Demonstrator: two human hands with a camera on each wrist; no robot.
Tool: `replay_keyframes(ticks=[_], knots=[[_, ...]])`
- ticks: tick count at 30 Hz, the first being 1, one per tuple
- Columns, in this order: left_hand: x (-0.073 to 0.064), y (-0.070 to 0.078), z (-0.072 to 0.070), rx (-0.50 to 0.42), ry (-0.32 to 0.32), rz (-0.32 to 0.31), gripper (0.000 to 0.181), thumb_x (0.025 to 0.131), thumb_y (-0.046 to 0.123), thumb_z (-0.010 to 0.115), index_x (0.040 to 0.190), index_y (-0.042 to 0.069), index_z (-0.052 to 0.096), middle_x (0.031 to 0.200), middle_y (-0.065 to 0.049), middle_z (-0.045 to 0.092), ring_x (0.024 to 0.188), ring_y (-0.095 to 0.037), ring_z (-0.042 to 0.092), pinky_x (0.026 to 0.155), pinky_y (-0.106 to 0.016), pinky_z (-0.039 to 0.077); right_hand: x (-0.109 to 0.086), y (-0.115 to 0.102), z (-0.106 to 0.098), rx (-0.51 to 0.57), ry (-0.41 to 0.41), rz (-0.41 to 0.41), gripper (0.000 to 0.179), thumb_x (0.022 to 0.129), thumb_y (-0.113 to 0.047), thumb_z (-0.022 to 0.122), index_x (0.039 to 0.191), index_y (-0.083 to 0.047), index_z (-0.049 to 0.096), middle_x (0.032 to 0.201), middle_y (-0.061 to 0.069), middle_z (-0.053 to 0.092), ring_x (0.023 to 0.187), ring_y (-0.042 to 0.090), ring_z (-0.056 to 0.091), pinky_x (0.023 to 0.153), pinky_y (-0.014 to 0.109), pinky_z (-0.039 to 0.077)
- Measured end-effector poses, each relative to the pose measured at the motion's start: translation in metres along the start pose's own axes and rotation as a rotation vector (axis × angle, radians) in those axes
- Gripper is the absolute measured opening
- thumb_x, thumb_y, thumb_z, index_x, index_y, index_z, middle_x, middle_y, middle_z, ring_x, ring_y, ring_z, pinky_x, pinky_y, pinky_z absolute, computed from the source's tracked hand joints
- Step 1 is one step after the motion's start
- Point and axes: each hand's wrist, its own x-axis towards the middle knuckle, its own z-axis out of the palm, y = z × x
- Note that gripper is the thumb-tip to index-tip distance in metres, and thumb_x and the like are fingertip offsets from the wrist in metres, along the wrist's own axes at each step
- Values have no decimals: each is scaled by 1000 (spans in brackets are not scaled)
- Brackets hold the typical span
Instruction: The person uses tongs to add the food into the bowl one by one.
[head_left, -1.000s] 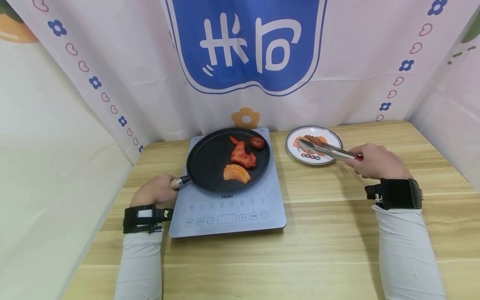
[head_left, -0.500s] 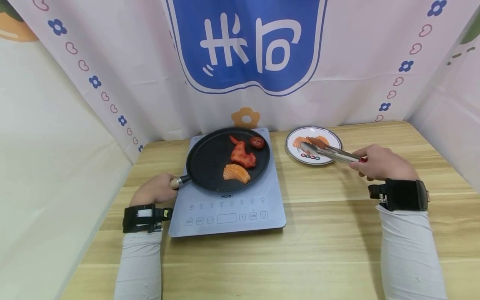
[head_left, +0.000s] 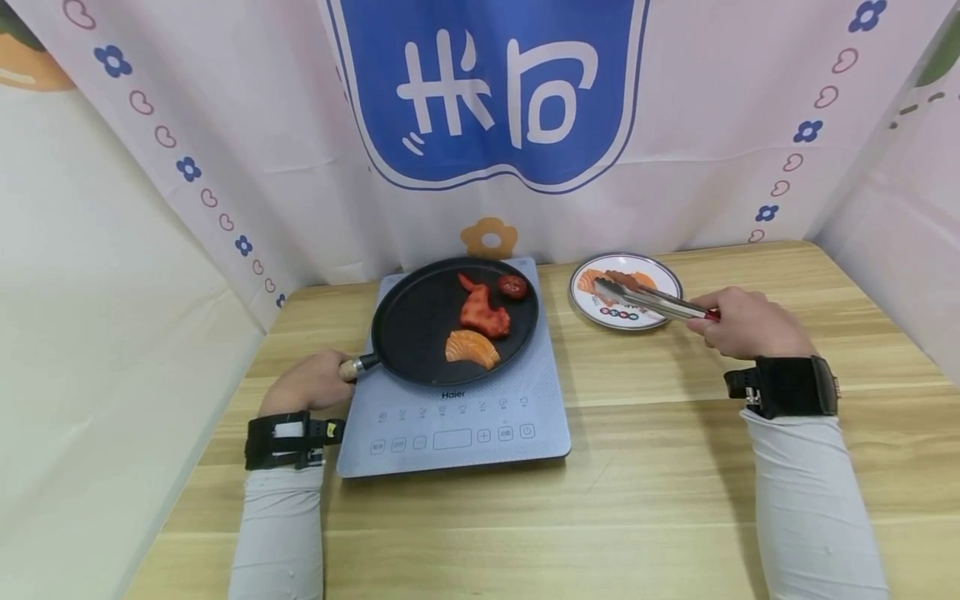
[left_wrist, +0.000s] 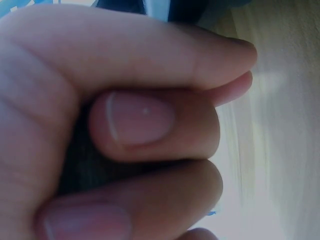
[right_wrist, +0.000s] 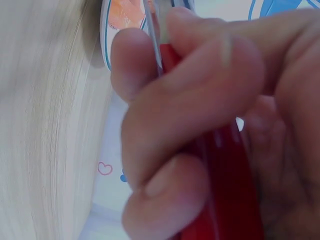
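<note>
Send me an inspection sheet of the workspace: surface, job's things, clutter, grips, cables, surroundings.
Surface: light wooden table.
Job's things: pan on the cooktop, holding a chicken wing, a tomato and an orange slice of fish; plate with more food, right of the cooktop.
Clutter: nothing seen.
Grips: left grip holds the pan handle; right grip holds tongs, tips at the plate; whether they pinch food, cannot tell.
Cables: nothing seen.
Surroundings: printed curtain behind the table.

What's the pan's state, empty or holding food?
Not empty: an orange slice, a red wing-shaped piece and a round red piece lie in the pan.
</note>
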Motion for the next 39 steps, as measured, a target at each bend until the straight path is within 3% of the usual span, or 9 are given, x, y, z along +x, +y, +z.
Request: replay_keyframes(ticks=[10,23,31,39], knots=[[-1,2,-3,1,1,12,16,88,7,56,74,14,51,71,-1,50,65,-20,52,59,-33,42,-3,1,-2,21,-28,27,45,106,-29,57,142,-1,60,82,9,66,68,20,58,59,34,39],[0,0,-2,-7,-4,3,16,87,8,57,75,15,51,70,-1,49,65,-20,52,59,-33,42,2,-1,2,46,-47,25,44,107,-27,56,141,2,59,75,4,60,63,18,55,55,31,37],[-1,0,-2,-12,-8,6,16,86,6,57,74,15,49,70,-1,48,64,-19,51,59,-32,42,2,-2,3,-22,23,13,46,105,-28,58,144,-3,61,80,6,55,68,22,50,58,34,34],[0,-1,-1,-12,-8,11,15,87,7,58,75,14,52,70,0,49,64,-19,51,59,-32,42,3,2,3,-37,36,22,48,106,-30,60,147,-5,59,81,7,54,69,23,49,60,35,33]])
